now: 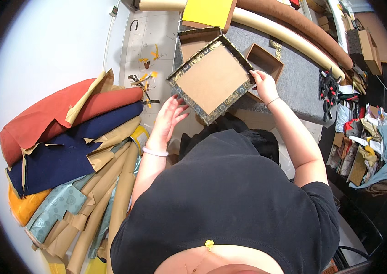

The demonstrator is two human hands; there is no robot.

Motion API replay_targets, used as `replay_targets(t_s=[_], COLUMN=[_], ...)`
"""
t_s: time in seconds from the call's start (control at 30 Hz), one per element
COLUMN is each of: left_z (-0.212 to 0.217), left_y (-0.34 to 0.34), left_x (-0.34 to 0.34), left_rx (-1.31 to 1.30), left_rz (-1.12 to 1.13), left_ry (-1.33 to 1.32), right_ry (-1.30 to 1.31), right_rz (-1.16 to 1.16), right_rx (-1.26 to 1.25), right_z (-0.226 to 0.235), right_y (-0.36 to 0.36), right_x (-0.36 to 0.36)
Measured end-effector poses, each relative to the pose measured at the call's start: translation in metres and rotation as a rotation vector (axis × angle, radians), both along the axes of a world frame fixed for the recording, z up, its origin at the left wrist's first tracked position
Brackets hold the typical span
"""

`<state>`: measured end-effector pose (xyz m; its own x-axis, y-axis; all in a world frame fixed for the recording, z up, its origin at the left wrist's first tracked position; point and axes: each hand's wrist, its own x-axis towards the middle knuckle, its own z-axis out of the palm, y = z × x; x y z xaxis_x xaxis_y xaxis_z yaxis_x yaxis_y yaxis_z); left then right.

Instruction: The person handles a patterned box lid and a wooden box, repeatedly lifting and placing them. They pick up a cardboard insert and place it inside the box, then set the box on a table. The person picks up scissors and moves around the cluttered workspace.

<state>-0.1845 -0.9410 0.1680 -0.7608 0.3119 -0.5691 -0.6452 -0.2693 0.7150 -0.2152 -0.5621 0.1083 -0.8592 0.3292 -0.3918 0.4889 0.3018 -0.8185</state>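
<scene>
Item: square tray, cardboard base showing, rim wrapped in dark patterned fabric. It sits tilted over the near edge of the grey desk.

Right hand: we have its fingers closed on the tray's right corner, gripping the rim.

Left hand: open, fingers spread, just below the tray's near-left edge; we cannot tell whether the fingertips touch it.

Progress, as we judge it: the fabric already covers all four rim sides we can see; the base inside is bare cardboard, so lining appears left to do.

Also on the desk: two unwrapped brown boxes, one far, one right, a yellow sheet, long rolls and black clamps.

Floor, left: fabric rolls in red, navy, teal and orange, with scraps beyond.
</scene>
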Motion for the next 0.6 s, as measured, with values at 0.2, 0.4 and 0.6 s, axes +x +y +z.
replay_targets(t_s=[0.2,0.4,0.6], left_z=[-0.018,-0.018,-0.024], left_y=[0.019,-0.023,-0.062], left_x=[0.028,0.049,0.074], left_rx=[-0.136,-0.125,-0.138], left_rz=[0.218,0.288,0.534], left_ry=[-0.055,-0.076,-0.097], right_ry=[0.023,-0.187,-0.174], right_rz=[0.154,0.402,0.352], right_rx=[0.024,-0.06,0.166], right_z=[-0.015,0.0,-0.034], right_y=[-0.031,-0.039,0.0], right_x=[0.013,0.002,-0.014])
